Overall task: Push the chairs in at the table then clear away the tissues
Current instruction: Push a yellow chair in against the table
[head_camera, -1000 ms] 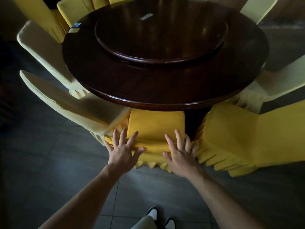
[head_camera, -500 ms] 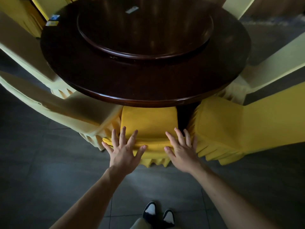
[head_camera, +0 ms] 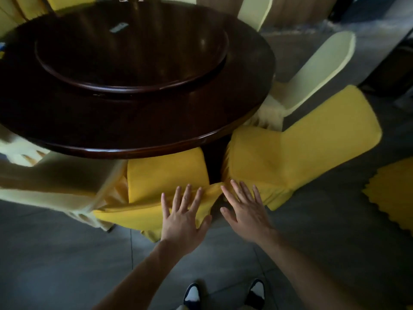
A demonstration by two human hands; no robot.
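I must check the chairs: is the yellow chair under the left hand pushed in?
In: the yellow chair has its seat front under the table edge.

Place: I think this is a big eating room, like in a restaurant.
Desk: I see a big round dark desk (head_camera: 201, 121) with a spinning tray (head_camera: 131, 57) on top.
Chairs: many chairs in yellow cloth covers (head_camera: 290, 148) and pale covers (head_camera: 321, 70) ring it.
Floor: grey tiles (head_camera: 55, 253).

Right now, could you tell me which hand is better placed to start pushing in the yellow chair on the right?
Probably the right hand: its straight fingers already reach that yellow chair, while the left hand lies flat on the middle chair.
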